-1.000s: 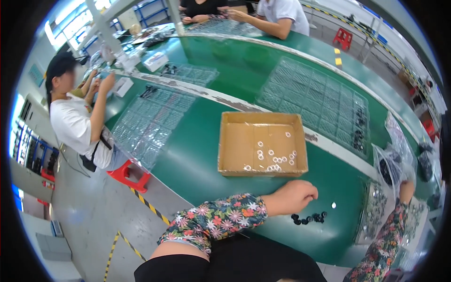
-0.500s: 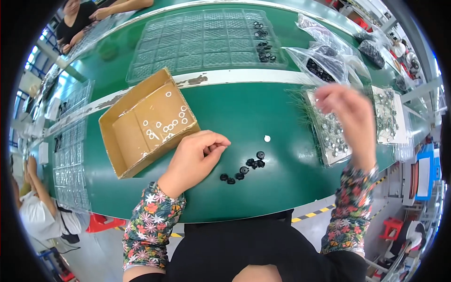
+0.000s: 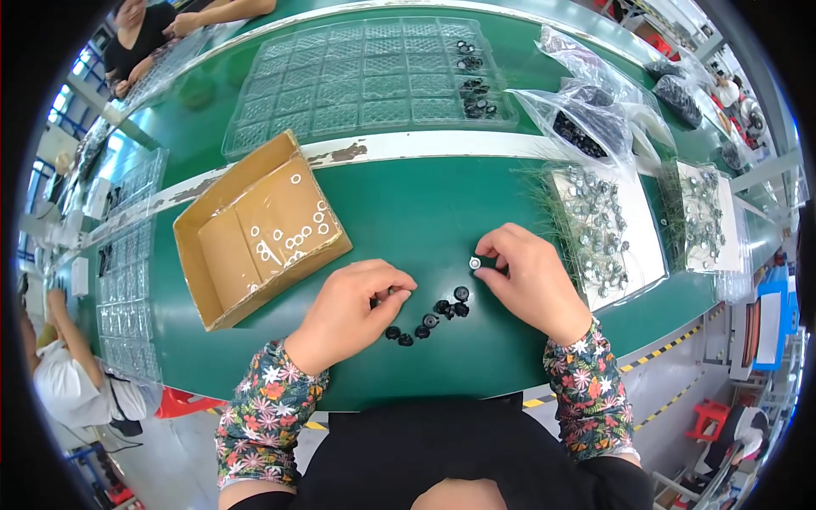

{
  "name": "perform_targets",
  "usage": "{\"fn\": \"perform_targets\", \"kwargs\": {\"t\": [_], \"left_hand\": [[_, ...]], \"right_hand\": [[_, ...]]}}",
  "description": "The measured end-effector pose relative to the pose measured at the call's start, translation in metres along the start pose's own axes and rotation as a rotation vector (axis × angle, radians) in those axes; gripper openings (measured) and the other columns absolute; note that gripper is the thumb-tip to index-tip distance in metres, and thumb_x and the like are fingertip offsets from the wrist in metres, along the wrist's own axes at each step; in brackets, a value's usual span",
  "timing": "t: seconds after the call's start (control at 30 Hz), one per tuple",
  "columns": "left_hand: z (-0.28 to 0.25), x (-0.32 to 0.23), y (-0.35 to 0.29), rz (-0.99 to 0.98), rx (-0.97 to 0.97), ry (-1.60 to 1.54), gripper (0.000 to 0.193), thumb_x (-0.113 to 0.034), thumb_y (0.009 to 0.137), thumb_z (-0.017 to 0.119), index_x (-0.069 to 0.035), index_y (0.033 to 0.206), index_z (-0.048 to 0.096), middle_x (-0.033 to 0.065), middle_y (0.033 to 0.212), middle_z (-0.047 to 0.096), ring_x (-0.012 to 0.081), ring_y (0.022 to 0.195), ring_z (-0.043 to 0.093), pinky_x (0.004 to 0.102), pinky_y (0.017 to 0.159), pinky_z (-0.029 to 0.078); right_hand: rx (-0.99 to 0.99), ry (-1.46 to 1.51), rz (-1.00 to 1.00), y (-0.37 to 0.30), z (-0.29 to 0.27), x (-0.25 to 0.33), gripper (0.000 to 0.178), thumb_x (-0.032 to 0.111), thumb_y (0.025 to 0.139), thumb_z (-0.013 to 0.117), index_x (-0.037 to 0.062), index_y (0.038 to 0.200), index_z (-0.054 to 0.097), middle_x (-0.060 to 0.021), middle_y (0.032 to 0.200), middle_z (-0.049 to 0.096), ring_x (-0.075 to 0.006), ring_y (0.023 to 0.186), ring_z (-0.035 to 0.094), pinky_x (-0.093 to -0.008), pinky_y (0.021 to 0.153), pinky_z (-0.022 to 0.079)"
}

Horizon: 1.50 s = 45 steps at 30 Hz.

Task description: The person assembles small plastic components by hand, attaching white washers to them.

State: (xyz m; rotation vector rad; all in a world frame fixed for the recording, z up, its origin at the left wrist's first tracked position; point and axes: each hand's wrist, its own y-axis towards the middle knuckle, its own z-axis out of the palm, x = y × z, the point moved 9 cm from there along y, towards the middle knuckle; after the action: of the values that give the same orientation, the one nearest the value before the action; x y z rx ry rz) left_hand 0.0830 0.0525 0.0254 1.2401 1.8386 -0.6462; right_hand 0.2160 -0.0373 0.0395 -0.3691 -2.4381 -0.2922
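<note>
Nearest, five or more black parts (image 3: 428,320) lie in a loose row on the green worktop (image 3: 459,361), between the two hands. The left hand (image 3: 340,308) is low over the worktop, thumb and forefinger pressed together with nothing visible between them. The right hand (image 3: 537,285) has thumb and forefinger curled either side of a small pale disc (image 3: 474,263), just beyond the black parts; whether they pinch it, I cannot tell.

The step in hand looks like taking hold of the disc. The next move seems to call for a light, level pinch, clear of the parts beside it.

Left, a box (image 3: 199,272) holds white rings (image 3: 295,242). Right, metal pieces cover a board (image 3: 642,255). Farther, a clear bag (image 3: 548,110) and a tray (image 3: 340,93) hold more black parts.
</note>
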Motion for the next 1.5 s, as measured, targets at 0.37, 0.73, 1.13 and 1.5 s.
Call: {"fn": "perform_targets", "kwargs": {"t": [0.37,0.73,1.13,1.5], "left_hand": [[-0.001,-0.020,0.003,0.179,-0.223,0.059,0.013,-0.001,0.074,0.061,-0.003,0.087,0.062,0.0095,0.086,0.059,0.0254,0.075,0.057,0.0323,0.066,0.047],[-0.049,-0.043,-0.013,0.318,-0.467,0.049,0.012,-0.005,0.081,0.055,-0.002,0.090,0.062,0.0089,0.094,0.063,0.0246,0.093,0.057,0.0342,0.082,0.041],[0.026,0.001,-0.010,-0.199,0.139,-0.903,0.021,-0.015,0.092,0.050,0.000,0.103,0.058,0.0038,0.093,0.061,0.0073,0.075,0.054,0.0218,0.066,0.046],[0.027,0.001,-0.011,-0.142,0.120,-1.018,0.018,-0.007,0.088,0.054,0.000,0.104,0.060,0.0036,0.093,0.060,0.0069,0.071,0.053,0.0213,0.064,0.046]], "right_hand": [[-0.028,-0.058,-0.084,0.000,0.008,0.004,0.016,0.005,0.069,0.063,0.0025,0.080,0.052,-0.0118,0.079,0.051,-0.0294,0.076,0.054,-0.0380,0.066,0.045],[-0.100,0.110,-0.457,-0.013,0.003,0.058,0.021,-0.001,0.069,0.062,0.0014,0.089,0.054,-0.0106,0.084,0.056,-0.0282,0.075,0.057,-0.0361,0.066,0.048],[-0.270,0.278,-0.616,-0.023,-0.004,0.074,0.023,-0.005,0.065,0.066,0.0006,0.086,0.059,-0.0128,0.095,0.061,-0.0260,0.085,0.062,-0.0333,0.069,0.052],[-0.321,0.329,-0.529,-0.021,-0.002,0.071,0.027,-0.005,0.062,0.070,0.0028,0.087,0.060,-0.0120,0.098,0.058,-0.0263,0.086,0.060,-0.0339,0.072,0.050]]}}
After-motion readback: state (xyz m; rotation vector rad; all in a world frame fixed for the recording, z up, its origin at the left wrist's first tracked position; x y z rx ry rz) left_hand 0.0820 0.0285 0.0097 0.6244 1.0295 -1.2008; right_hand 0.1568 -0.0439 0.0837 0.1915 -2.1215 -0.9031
